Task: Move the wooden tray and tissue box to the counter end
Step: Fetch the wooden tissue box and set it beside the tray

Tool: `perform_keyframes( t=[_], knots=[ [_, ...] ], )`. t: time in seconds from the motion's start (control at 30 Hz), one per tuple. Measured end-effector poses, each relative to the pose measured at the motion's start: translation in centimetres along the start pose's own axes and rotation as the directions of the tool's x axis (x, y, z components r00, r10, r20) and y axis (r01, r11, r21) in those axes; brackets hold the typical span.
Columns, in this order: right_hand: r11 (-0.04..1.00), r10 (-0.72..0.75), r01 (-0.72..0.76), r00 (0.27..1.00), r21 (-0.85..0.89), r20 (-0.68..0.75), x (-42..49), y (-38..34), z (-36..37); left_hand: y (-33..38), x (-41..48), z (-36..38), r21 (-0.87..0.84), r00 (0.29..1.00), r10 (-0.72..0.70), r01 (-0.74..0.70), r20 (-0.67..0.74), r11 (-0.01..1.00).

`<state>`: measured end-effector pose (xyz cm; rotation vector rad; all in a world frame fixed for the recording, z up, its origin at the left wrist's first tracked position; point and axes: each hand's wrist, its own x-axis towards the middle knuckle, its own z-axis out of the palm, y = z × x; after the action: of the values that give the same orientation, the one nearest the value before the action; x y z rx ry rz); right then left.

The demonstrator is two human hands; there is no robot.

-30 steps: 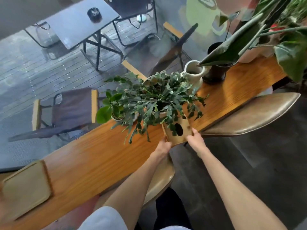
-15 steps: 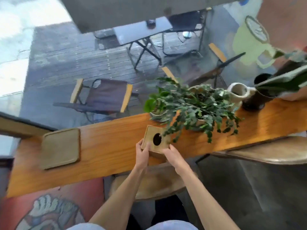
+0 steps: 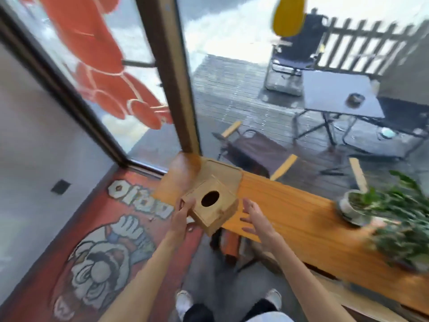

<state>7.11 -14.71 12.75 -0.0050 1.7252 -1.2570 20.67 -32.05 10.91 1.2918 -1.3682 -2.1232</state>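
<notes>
Wooden and rigid, the tissue box [image 3: 212,205] is gripped by its corner in my left hand [image 3: 183,211], hovering over the tray [image 3: 226,174] at the worktop [image 3: 290,205] end. My right hand [image 3: 254,217] is spread open, empty (just beside the box). It seems light; flat sides grip best.

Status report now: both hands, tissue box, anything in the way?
Left hand grips tissue box; right hand open, off the box. Box above counter end, wooden tray just behind it. Nothing in the way.
</notes>
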Motion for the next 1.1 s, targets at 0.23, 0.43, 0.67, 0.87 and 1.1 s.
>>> perform_keyframes(
  t=[0.23, 0.43, 0.67, 0.87, 1.1],
  knots=[
    [0.994, -0.055, 0.092, 0.903, -0.067, 0.426, 0.1, -3.7, 16.4, 7.2, -0.4, -15.0, 0.210, 0.988, 0.153, -0.146, -0.016, 0.967],
    [0.993, -0.115, 0.115, 0.940, 0.020, 0.320, 2.9, -5.1, 20.0, 9.5, 3.4, -16.8, 0.181, 0.995, 0.090, -0.095, 0.034, 0.979],
    [0.975, -0.100, 0.074, 0.988, 0.210, 0.116, 8.9, -7.6, 18.7, 11.6, 10.3, -13.6, 0.204, 0.996, -0.016, -0.003, 0.092, 0.979],
    [0.926, -0.058, 0.054, 0.998, 0.374, 0.000, 13.8, -8.9, 19.9, 13.3, 17.0, -12.0, 0.192, 0.996, -0.018, 0.000, 0.092, 0.981],
    [0.865, 0.123, -0.002, 0.970, 0.502, -0.209, 19.7, -8.6, 22.8, 12.2, 24.0, -12.1, 0.452, 0.917, -0.207, 0.034, 0.340, 0.892]
  ],
)
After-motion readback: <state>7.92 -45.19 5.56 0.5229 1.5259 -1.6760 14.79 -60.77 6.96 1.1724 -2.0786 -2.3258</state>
